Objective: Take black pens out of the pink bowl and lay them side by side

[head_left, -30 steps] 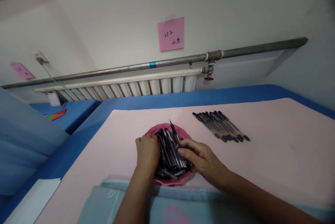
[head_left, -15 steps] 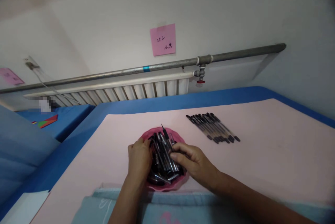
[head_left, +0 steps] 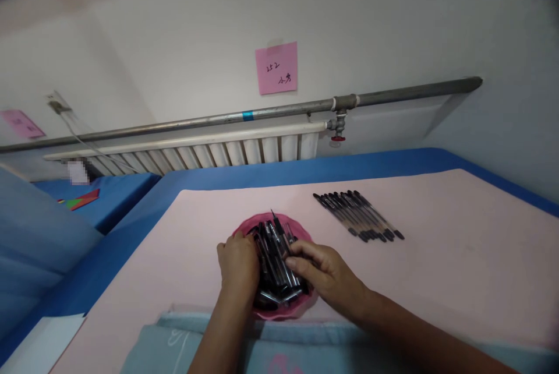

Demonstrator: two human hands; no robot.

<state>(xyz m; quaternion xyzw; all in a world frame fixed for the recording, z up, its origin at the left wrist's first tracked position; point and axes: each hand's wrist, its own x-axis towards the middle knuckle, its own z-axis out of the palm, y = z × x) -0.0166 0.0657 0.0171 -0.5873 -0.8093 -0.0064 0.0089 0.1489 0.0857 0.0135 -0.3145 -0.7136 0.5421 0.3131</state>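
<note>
A pink bowl (head_left: 288, 313) with a wavy rim is heaped with black and clear pens (head_left: 273, 257). My left hand (head_left: 239, 266) curls over the bowl's left side, its fingertips among the pens and partly hidden, so what they grip is not clear. On the right side, my right hand (head_left: 329, 275) pinches a pen between thumb and fingers, low against the pile. One pen (head_left: 277, 223) stands out above the others with its thin tip pointing up and away. Beyond the bowl to the right, several capped pens (head_left: 358, 217) lie side by side in a slanted row.
The bowl and row rest on a pink sheet (head_left: 437, 257) over a blue table (head_left: 379, 158). Light-blue cloth (head_left: 209, 345) lies along the near edge, white paper (head_left: 43, 342) at lower left. Behind are a radiator (head_left: 218, 152), a pipe (head_left: 402, 93) and a pink note (head_left: 276, 68).
The whole view has shifted slightly. Both hands stay at the bowl in nearly the same pose, and the row of pens looks the same.
</note>
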